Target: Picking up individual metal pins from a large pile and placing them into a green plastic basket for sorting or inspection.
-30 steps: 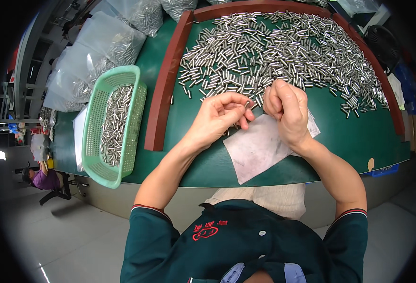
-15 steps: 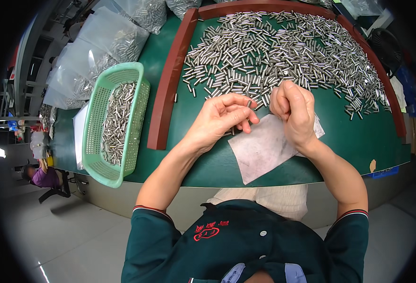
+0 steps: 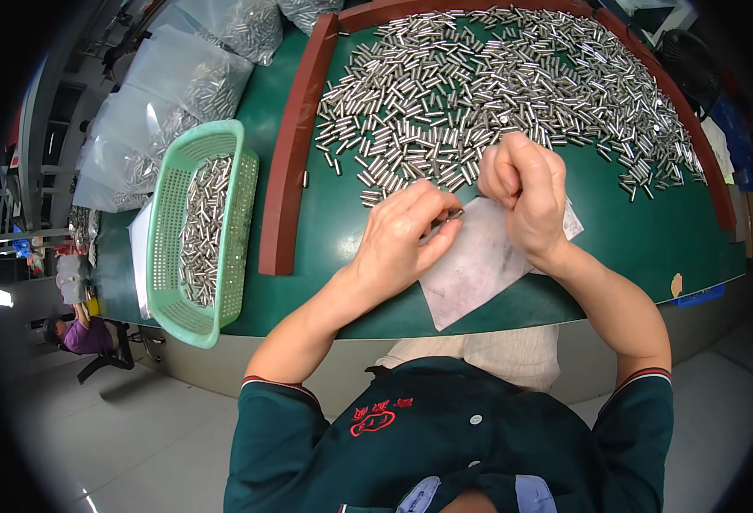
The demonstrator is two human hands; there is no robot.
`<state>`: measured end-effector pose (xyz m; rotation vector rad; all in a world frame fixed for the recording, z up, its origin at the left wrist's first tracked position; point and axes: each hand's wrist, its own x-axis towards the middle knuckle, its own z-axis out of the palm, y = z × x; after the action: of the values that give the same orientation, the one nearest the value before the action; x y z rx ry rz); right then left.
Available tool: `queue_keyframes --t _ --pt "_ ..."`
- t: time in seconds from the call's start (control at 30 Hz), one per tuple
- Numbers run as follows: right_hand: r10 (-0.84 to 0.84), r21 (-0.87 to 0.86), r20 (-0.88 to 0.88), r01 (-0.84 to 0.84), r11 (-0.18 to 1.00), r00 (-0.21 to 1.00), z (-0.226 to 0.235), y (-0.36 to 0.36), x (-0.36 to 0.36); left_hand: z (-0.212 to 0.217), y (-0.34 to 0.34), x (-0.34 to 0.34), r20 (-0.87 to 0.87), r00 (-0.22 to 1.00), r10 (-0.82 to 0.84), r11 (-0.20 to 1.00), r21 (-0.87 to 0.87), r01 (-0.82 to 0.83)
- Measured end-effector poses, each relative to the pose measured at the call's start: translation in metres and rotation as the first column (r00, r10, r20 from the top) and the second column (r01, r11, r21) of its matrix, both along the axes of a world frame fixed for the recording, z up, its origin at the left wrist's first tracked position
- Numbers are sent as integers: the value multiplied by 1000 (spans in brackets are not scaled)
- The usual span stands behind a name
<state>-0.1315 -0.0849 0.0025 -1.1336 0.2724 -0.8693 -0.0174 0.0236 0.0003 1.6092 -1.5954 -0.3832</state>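
Pins (image 3: pixel 513 94) lie heaped beyond the sheet (image 3: pixel 472 269). At its left edge, the left hand (image 3: pixel 400 235) clamps one between thumb and forefinger; over its right side, the right hand (image 3: pixel 529 192) curls closed, contents hidden. Slack pinching could drop the pin.

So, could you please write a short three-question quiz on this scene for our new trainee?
1. What does the person's left hand hold between thumb and fingers?
A) a pen
B) a metal pin
C) a screwdriver
2. True or false: the right hand is curled, with its fingers bent in.
3. Fill in the gap: seen from the person's side, the green basket stands to the ____ of the nearest red-brown bar.

Key: 1. B; 2. True; 3. left
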Motion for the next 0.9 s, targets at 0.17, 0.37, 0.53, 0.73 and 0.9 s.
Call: queue_keyframes --t 0.17,0.37,0.53,0.73,0.9 --pt "36 55 128 -43 998 991 16 1 -4 -13 2 -3 270 962 -46 995 -73 68" --pt "24 305 -18 -17 952 1000 17 6 -4 -13 2 -11 354 935 5 998 -65 20" --pt "0 357 -49 18 934 999 18 8 -3 -16 0 -14 358 932 58 997 -69 -36" --pt "4 398 -106 39 917 994 19 7 -4 -17 -3 -15 341 939 49 998 -40 -38" --pt "33 410 -96 9 912 995 17 6 -3 -16 0 -16 325 944 53 999 -17 -50"
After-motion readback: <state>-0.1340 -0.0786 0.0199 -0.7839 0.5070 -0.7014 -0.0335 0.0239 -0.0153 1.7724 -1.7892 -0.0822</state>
